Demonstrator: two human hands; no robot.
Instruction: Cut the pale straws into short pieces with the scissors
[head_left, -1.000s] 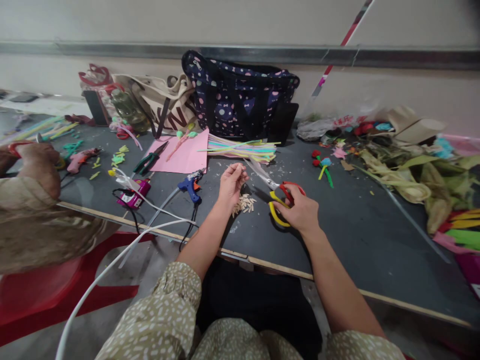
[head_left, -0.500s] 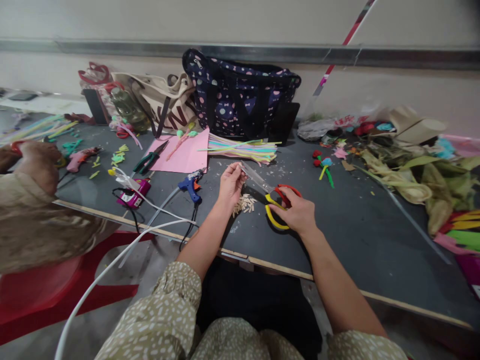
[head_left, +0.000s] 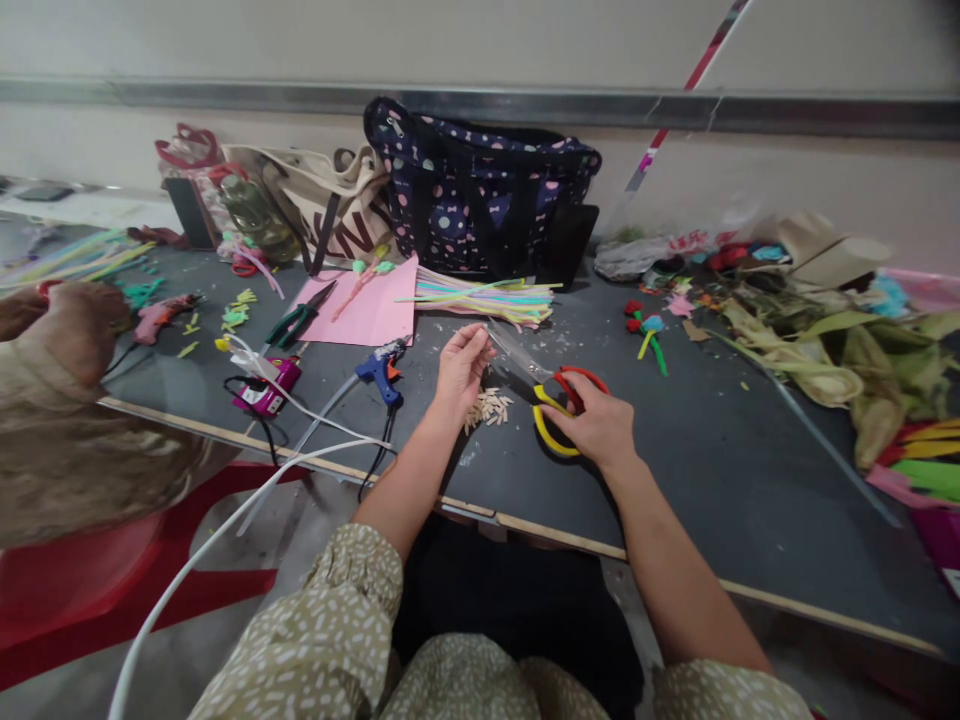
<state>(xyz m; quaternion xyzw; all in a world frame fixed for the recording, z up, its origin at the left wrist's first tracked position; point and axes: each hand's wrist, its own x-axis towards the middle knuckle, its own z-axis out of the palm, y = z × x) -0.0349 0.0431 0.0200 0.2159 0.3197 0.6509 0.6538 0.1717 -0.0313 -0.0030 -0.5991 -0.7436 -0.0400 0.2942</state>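
In my right hand (head_left: pixel 594 420) is a pair of scissors (head_left: pixel 553 440) with one red and one yellow handle loop, its blades spread and pointing toward my left hand. My left hand (head_left: pixel 463 368) pinches with the fingertips near the blade tips; whatever lies between those fingers is too small to make out. Under my left hand, small pale cut pieces (head_left: pixel 489 408) lie in a heap on the dark table (head_left: pixel 697 480). A blue glue gun (head_left: pixel 381 372) rests to the left of that hand.
Pipe cleaners (head_left: pixel 480 298) and a pink sheet (head_left: pixel 375 318) with pliers (head_left: pixel 300 318) lie behind. A patterned bag (head_left: pixel 480 190) stands at the wall. White cable (head_left: pixel 225 530) crosses the table edge. A co-worker's hands (head_left: pixel 75 325) are at left; dried husks (head_left: pixel 817 360) lie right.
The scissors and my right hand have shifted slightly to the right, and the blades have spread wider. My left hand stays nearly in place. The co-worker's hands have moved a little to the left.
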